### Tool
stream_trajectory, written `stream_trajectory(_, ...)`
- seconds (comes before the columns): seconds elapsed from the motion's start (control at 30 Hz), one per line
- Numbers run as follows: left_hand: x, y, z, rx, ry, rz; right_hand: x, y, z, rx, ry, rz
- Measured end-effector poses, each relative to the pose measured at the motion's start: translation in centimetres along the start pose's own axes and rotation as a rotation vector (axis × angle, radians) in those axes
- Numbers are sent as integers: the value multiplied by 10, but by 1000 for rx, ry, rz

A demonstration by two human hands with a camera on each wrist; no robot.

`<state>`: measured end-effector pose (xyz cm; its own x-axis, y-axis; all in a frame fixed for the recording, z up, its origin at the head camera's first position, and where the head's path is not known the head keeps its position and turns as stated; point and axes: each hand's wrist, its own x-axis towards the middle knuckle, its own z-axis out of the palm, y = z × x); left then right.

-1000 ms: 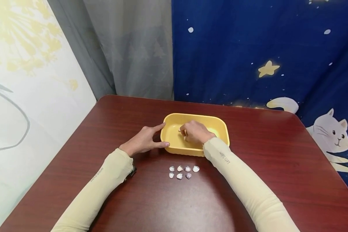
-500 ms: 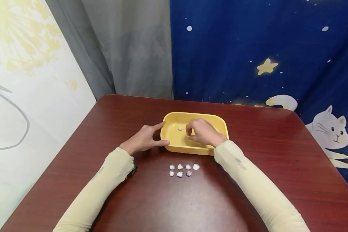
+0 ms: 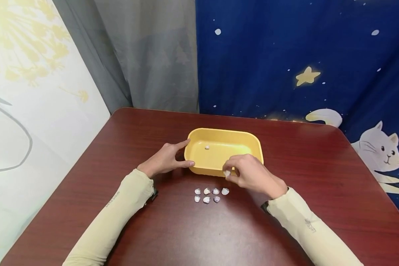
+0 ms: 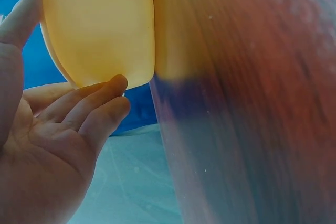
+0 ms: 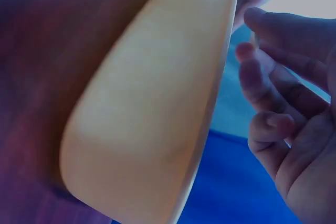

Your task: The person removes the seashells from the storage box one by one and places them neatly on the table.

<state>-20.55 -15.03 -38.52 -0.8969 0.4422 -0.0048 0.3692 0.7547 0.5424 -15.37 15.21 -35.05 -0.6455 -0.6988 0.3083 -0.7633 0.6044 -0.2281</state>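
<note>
A yellow plastic basin [image 3: 226,137] sits on the table, with one small seashell [image 3: 207,147] on its floor near the left end. My left hand [image 3: 164,160] rests at that end, thumb and forefinger spread at the rim; in the left wrist view the other fingers [image 4: 105,100] lie against the outer wall. Over the basin's front rim, my right hand [image 3: 251,173] pinches a pale seashell [image 3: 227,173] between thumb and fingertips, its thin edge showing in the right wrist view. In front of the basin, several seashells [image 3: 207,191] lie in two rows.
The dark red wooden table [image 3: 146,129] extends on all sides of the basin. Behind it hang a grey curtain [image 3: 159,55] and a blue curtain [image 3: 259,55] with a cat and stars.
The right hand has come up from inside the basin and moved right and toward me, carrying a seashell. The shell left inside has come into view. The left hand keeps its place.
</note>
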Motion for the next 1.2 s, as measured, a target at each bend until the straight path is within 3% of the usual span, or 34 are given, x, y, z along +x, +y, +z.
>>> stream_trajectory(0.4, 3, 3, 0, 1, -18, -8, -29, -10, 18, -35, -130, -36)
stream_trajectory(0.77, 0, 2, -1, 0, -18, -29, -32, -8, 36, 41, -227, -47)
stream_trajectory(1.2, 0, 2, 0, 10, -21, -33, -29, -8, 36, 65, -283, -39)
